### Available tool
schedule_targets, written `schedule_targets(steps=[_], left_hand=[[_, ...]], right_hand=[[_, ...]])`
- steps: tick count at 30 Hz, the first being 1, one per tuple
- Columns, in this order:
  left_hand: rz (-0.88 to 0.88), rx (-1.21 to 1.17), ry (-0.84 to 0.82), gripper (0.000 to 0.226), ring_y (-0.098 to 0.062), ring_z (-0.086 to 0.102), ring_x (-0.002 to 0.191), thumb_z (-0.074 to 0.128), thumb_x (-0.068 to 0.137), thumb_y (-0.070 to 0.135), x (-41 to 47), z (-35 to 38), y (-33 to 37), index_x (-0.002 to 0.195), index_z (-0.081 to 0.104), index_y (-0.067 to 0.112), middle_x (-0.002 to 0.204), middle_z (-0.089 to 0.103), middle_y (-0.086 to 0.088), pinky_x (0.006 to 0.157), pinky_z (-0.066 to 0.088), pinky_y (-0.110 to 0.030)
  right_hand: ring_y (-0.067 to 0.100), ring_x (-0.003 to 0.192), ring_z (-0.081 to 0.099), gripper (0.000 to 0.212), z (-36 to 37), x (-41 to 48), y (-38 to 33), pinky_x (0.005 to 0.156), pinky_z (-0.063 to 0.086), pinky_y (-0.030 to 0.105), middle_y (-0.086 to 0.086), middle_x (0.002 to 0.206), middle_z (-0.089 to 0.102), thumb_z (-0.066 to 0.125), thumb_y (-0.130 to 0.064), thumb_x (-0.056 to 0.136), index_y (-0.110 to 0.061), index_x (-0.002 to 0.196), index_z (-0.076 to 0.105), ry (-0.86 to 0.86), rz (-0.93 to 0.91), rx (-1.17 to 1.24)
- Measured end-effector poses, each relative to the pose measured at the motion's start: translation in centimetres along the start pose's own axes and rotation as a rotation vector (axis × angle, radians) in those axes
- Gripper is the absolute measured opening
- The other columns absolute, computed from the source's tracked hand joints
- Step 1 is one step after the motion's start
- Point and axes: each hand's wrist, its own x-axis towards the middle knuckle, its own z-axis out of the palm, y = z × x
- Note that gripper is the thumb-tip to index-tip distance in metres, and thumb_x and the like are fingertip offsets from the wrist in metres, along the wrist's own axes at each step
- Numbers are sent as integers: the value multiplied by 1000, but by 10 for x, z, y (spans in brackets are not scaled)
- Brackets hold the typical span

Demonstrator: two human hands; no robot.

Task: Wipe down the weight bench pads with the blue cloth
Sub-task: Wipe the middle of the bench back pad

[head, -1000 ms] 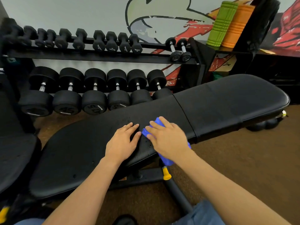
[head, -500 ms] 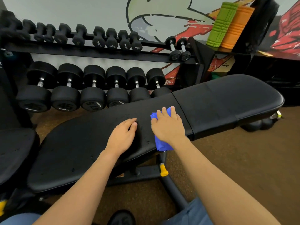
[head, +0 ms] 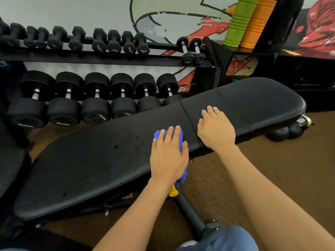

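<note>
The black weight bench lies across the view with a long pad (head: 90,160) on the left and a shorter pad (head: 253,102) on the right, a seam between them. The blue cloth (head: 157,134) is spread on the long pad just left of the seam, with its lower end hanging over the near edge. My left hand (head: 168,158) presses flat on the cloth with straight fingers. My right hand (head: 215,131) rests flat on the shorter pad just past the seam, holding nothing. Dark specks dot the long pad.
A two-tier dumbbell rack (head: 108,60) stands right behind the bench. Green (head: 237,24) and orange (head: 257,24) foam rollers lean at the back right. The bench's frame bar (head: 190,212) and yellow knob (head: 173,192) lie below the pads. Another black pad (head: 9,169) sits at far left.
The cloth has passed from under my right hand to under my left hand. My right hand has moved right across the seam onto the shorter pad.
</note>
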Motion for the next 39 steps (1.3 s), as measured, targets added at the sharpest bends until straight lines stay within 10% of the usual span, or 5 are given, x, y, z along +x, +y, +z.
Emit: schedule_targets(steps=[13,20,25,30,39], left_hand=[[-143,-144,-148,56,-22,13,155,32,107,39,65,-17,-60,161,24,25,167,24,4,126,9,-38],[140,-166,-182,58,-5,11,154,31,103,55,1,-27,-88,158,31,37,163,26,20,125,7,-25],[-100,-120,-149,56,-19,13,156,29,106,46,65,-12,-86,160,27,31,167,25,8,127,9,-39],[23,-21,-21,67,-25,23,153,3,102,43,42,11,2,158,31,18,165,28,-2,124,20,-48],[-153,-72,-65,62,-32,21,152,16,104,39,108,14,-2,161,24,17,164,31,-5,124,18,-51]], right_hand=[[31,148,28,54,4,5,-5,121,23,49,11,158,37,26,-37,105,-11,149,41,-3,-36,-99],[29,128,51,44,-14,12,3,103,43,46,9,139,56,36,-38,103,-14,131,60,-51,-63,1],[28,132,50,43,-32,32,36,105,43,45,5,146,54,43,-38,103,-16,136,60,-14,3,81],[28,136,46,46,-16,33,33,113,37,45,9,148,52,38,-34,104,-11,139,57,40,-38,-37],[28,139,43,46,-13,29,37,115,32,45,10,148,51,36,-32,105,-10,141,54,50,-51,-49]])
